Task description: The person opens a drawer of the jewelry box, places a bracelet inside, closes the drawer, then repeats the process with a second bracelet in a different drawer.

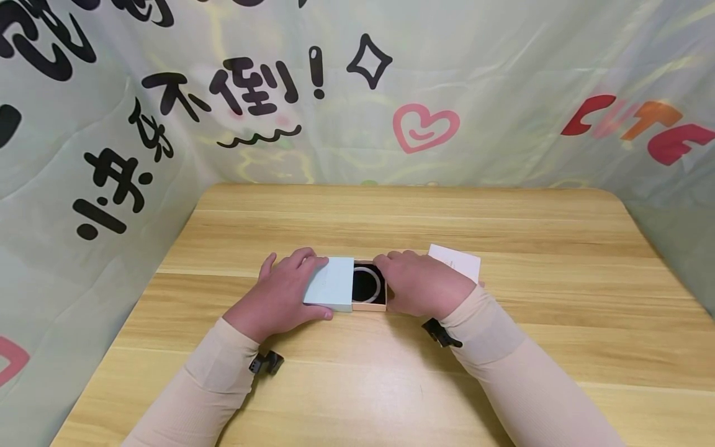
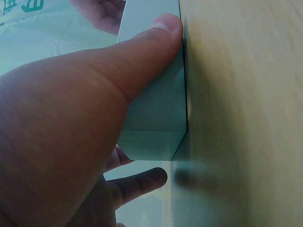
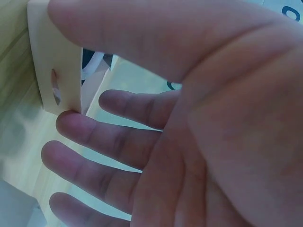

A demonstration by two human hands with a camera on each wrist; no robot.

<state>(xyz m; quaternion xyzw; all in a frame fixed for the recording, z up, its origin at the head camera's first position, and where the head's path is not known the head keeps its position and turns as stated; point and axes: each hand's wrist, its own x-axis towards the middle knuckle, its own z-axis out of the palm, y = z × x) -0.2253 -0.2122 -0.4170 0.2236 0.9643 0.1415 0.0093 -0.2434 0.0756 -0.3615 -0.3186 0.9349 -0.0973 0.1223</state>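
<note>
A pale blue box sleeve [image 1: 329, 282] rests on the wooden table, a tan-edged drawer [image 1: 370, 307] partly out of its right end. Inside the drawer a pale ring [image 1: 378, 287] lies on black lining. My left hand [image 1: 285, 292] grips the sleeve, thumb along its near side [image 2: 156, 94] and fingers over the far side. At the drawer's outer end my right hand [image 1: 427, 282] holds it between thumb and fingers. The right wrist view shows the drawer's end panel [image 3: 61, 61] with a slit in it, the thumb overlapping one end and a fingertip right at the other.
Behind my right hand lies a white, card-like piece [image 1: 455, 261] with faint print, partly hidden by the hand. The wooden table [image 1: 419, 217] reaches back to a printed cloth backdrop [image 1: 335, 149], which also hangs along the left and right sides.
</note>
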